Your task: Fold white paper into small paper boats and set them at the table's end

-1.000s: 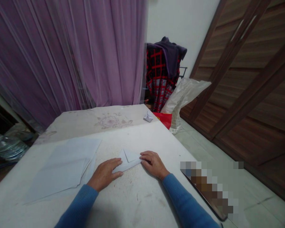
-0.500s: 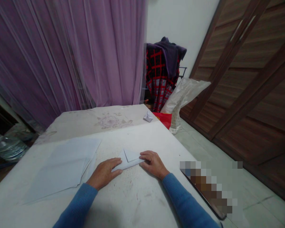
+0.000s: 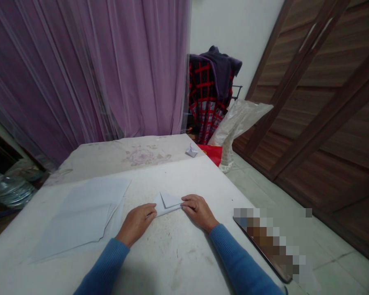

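Observation:
A folded sheet of white paper (image 3: 167, 203) lies near the middle of the table, with a triangular flap on its upper face and a folded strip along its near edge. My left hand (image 3: 137, 222) pinches its left corner between thumb and fingers. At the opposite corner, my right hand (image 3: 199, 211) is closed on the paper, thumb below and fingertips on top. To the left rests a stack of white paper sheets (image 3: 80, 217), slightly fanned at its right side. A small folded paper piece (image 3: 191, 150) stands at the table's far right corner.
The white table (image 3: 172, 266) has a flowered cloth (image 3: 141, 155) at its far end. By the right edge is a dark flat device (image 3: 264, 250), its face pixelated. Beyond are a red bag (image 3: 212, 155), a plastic sack (image 3: 233, 127) and a wardrobe (image 3: 310, 98). A water bottle (image 3: 9, 190) stands left.
My left thumb and fingers have come together on the paper's left corner. The right thumb has drawn in closer to the right corner. The paper stays in nearly the same place.

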A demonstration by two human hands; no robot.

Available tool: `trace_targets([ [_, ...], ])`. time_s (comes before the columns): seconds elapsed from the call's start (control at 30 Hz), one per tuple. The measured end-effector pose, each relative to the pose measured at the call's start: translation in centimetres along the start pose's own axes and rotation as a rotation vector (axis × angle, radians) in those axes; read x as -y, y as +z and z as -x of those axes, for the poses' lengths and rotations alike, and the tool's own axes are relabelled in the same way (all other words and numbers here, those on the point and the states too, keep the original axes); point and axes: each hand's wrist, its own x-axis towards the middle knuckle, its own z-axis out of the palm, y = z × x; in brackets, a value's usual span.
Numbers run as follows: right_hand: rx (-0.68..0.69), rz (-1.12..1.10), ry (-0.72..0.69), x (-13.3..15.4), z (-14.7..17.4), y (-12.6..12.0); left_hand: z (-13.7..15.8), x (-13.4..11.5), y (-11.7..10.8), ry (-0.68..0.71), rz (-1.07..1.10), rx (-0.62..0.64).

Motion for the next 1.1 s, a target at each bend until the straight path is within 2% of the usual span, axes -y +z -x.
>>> trace_targets([
  [0.33,0.019,-0.077,0.077,0.5,-0.3,-0.3,0.1,-1.9,-0.5,-0.087,0.043,-0.011],
  [0.63,0.019,-0.060,0.057,1.3,-0.4,-1.0,-0.3,-2.2,0.0,-0.238,0.194,-0.036],
  [1.0,0.022,-0.063,0.090,1.2,-0.3,-0.7,-0.5,-1.9,-0.2,-0.227,0.191,-0.008],
  [1.1,0.019,-0.044,0.120,1.3,-0.2,-0.7,-0.1,-1.7,0.2,-0.169,0.130,-0.032],
])
